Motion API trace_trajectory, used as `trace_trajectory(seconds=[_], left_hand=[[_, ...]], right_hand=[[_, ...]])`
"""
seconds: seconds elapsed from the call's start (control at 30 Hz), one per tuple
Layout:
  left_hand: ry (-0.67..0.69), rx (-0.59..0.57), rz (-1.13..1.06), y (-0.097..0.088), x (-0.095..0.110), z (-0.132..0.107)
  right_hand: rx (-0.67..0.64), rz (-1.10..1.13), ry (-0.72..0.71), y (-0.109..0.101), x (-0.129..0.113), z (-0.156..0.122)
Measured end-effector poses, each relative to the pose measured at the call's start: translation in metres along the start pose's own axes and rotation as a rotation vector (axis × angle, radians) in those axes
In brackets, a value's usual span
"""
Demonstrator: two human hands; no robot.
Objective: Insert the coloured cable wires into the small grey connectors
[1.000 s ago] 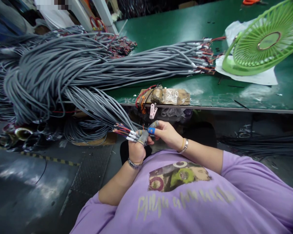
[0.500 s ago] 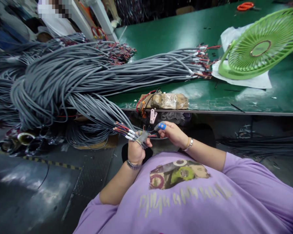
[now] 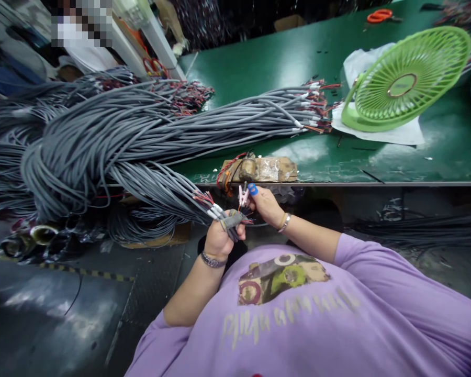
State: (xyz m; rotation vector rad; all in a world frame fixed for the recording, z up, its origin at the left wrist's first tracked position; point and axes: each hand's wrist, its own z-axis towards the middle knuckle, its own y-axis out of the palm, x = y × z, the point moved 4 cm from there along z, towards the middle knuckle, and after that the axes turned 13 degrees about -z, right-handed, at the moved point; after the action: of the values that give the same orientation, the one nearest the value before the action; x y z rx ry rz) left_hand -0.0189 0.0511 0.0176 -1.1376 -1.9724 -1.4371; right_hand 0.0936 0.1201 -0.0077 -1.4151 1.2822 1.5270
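Note:
My left hand (image 3: pixel 219 240) is closed around a bunch of grey cables (image 3: pixel 232 220), whose stripped ends show red, dark and white wires. A grey wrap or cable crosses the top of this bunch. My right hand (image 3: pixel 267 207) has its thumb and fingers pinched together, and a blue cover sits on the thumb (image 3: pixel 253 189). Right beside that thumb is a pale pink clip (image 3: pixel 243 196), at the table's front edge below a taped block (image 3: pixel 272 169). Whatever lies between the right fingertips is hidden.
A large pile of grey cables (image 3: pixel 141 125) covers the left of the green table (image 3: pixel 259 60). A green fan (image 3: pixel 410 78) stands at the right on white sheets. Orange-handled scissors (image 3: pixel 380 16) lie farther back. Another person's white garment (image 3: pixel 80 47) shows at upper left.
My right hand has moved up and left to the pink clip; the grey cable end at its fingertips no longer shows clearly. My left hand keeps its hold on the bunch. The view has shifted slightly.

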Motion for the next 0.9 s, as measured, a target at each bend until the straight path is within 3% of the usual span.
trace_trajectory(seconds=[0.13, 0.23, 0.5, 0.77, 0.9], left_hand=[[0.002, 0.025, -0.002, -0.001, -0.003, 0.003], [0.003, 0.028, 0.002, -0.004, -0.006, 0.005], [-0.001, 0.046, 0.017, -0.006, -0.012, 0.004], [0.027, 0.052, 0.029, -0.004, -0.012, -0.005], [0.103, 0.07, 0.026, -0.004, -0.013, -0.013]], right_hand=[[-0.111, 0.203, 0.181, 0.009, 0.007, 0.002], [-0.111, 0.33, 0.27, 0.013, 0.009, 0.005], [-0.051, 0.444, 0.294, 0.016, 0.005, 0.005], [-0.126, 0.434, 0.395, 0.012, 0.007, 0.0], [-0.219, 0.443, 0.361, 0.009, 0.004, -0.003]])
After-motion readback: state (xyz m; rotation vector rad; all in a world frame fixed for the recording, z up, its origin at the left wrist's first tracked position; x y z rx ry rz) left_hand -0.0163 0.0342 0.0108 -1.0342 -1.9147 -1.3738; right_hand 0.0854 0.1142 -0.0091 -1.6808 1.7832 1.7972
